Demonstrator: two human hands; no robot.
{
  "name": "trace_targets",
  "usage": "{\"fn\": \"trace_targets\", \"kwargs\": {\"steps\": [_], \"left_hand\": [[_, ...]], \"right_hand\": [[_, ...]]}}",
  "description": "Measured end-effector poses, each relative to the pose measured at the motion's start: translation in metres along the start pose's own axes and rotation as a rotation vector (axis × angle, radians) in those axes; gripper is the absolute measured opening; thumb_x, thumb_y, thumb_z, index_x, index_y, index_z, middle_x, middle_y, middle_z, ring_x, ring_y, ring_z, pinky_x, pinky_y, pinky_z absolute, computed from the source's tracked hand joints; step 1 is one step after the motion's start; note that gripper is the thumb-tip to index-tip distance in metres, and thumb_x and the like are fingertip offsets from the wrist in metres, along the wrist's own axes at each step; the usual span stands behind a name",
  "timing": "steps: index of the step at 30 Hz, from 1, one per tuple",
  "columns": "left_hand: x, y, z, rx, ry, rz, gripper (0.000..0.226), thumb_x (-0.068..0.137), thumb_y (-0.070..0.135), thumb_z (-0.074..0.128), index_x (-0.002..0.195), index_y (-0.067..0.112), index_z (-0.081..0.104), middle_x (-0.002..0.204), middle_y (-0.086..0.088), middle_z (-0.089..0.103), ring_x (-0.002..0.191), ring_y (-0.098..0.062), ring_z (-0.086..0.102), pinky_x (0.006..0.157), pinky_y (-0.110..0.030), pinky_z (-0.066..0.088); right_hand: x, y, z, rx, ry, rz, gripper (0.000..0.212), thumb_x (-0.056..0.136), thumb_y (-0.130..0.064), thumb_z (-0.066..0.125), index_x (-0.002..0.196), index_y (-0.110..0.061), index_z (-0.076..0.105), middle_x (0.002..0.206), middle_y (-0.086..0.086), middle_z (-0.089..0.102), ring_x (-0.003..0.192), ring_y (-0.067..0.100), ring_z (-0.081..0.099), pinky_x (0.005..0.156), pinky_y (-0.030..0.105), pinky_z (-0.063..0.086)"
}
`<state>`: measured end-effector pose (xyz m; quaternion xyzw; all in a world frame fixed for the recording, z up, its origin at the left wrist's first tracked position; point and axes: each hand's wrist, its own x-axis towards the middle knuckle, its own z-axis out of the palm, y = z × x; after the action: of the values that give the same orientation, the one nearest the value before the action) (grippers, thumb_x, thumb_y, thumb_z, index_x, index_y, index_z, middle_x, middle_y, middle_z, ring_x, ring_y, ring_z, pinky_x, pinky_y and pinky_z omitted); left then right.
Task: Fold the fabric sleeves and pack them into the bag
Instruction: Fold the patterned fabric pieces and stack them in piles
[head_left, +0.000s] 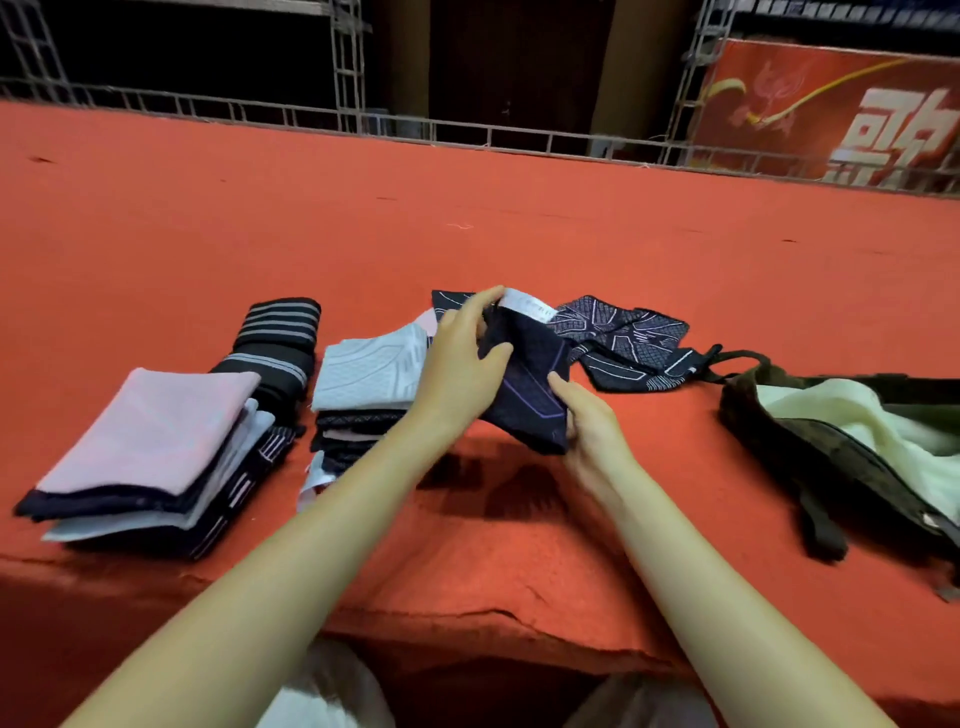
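Dark navy sleeve (524, 384) with purple lines held up just above the red bench (467, 218), mid-fold, a white label (527, 303) showing at its top edge. Left hand (460, 364) gripping the upper left part, fingers (480, 301) curled over the top by the label, thumb pressed on the front. Right hand (589, 421) pinching the lower right corner, fingers clamped on the cloth.

Just behind and to the right, a patterned dark sleeve (623, 338) spread flat on the bench. Directly left of the held piece, a stack of folded sleeves (363, 395), a pale grey one on top, dark ones beneath. Further left, a second folded stack (150, 452) topped with pink, dark and white layers under it, near the front edge. Behind that, a black striped roll (280, 343).

Far right, a dark bag (810, 452) lying open on the bench, strap (737, 358) trailing towards the flat sleeve. Inside, a pale cream-green fabric (852, 415) filling the mouth; no folded sleeve visible in it.

Beyond the bench, a metal grid railing (363, 119) and a red banner (831, 109) with white characters.
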<state>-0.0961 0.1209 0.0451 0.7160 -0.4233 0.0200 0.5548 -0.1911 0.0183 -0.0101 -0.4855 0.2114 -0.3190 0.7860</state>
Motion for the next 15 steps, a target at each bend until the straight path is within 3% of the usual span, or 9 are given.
{"fn": "trace_targets", "kwargs": {"steps": [3, 7, 10, 12, 15], "left_hand": [[0.011, -0.001, -0.047, 0.094, 0.079, -0.016, 0.054, 0.085, 0.005, 0.055, 0.134, 0.025, 0.048, 0.108, -0.004, 0.048, 0.090, -0.011, 0.044, 0.073, -0.009, 0.030], [0.020, -0.017, -0.095, 0.205, 0.155, -0.097, 0.052, 0.086, 0.004, 0.050, 0.133, 0.025, 0.050, 0.109, -0.006, 0.043, 0.092, -0.016, 0.045, 0.078, -0.016, 0.030], [0.014, -0.044, -0.105, 0.323, 0.108, -0.181, 0.048, 0.087, 0.004, 0.047, 0.131, 0.022, 0.054, 0.116, -0.013, 0.043, 0.097, -0.026, 0.051, 0.083, -0.019, 0.032], [0.001, -0.063, -0.099, 0.428, 0.007, -0.273, 0.042, 0.090, 0.008, 0.045, 0.128, 0.021, 0.056, 0.122, -0.017, 0.043, 0.104, -0.034, 0.053, 0.090, -0.028, 0.038], [-0.013, -0.079, -0.087, 0.603, -0.004, -0.281, 0.035, 0.093, 0.015, 0.044, 0.123, 0.021, 0.059, 0.122, -0.016, 0.046, 0.114, -0.035, 0.044, 0.094, -0.038, 0.039]], "right_hand": [[0.005, -0.010, 0.044, -0.053, -0.091, -0.054, 0.026, 0.092, -0.014, 0.054, 0.115, -0.002, 0.060, 0.106, 0.019, 0.066, 0.084, 0.027, 0.065, 0.068, 0.032, 0.055], [0.021, -0.023, 0.100, -0.274, -0.110, -0.137, 0.008, 0.093, -0.014, 0.057, 0.095, -0.012, 0.064, 0.087, 0.005, 0.066, 0.074, 0.016, 0.063, 0.063, 0.027, 0.051], [0.036, -0.009, 0.116, -0.723, -0.062, -0.244, 0.018, 0.091, -0.022, 0.059, 0.103, -0.009, 0.064, 0.093, 0.003, 0.065, 0.085, 0.017, 0.060, 0.074, 0.029, 0.045], [0.041, 0.012, 0.113, -1.060, -0.035, -0.234, 0.035, 0.090, -0.035, 0.057, 0.114, -0.010, 0.061, 0.109, 0.007, 0.063, 0.105, 0.025, 0.056, 0.089, 0.035, 0.043], [0.039, 0.034, 0.102, -1.143, -0.027, -0.167, 0.049, 0.095, -0.041, 0.050, 0.135, -0.012, 0.046, 0.133, 0.020, 0.046, 0.129, 0.035, 0.036, 0.106, 0.037, 0.029]]}}
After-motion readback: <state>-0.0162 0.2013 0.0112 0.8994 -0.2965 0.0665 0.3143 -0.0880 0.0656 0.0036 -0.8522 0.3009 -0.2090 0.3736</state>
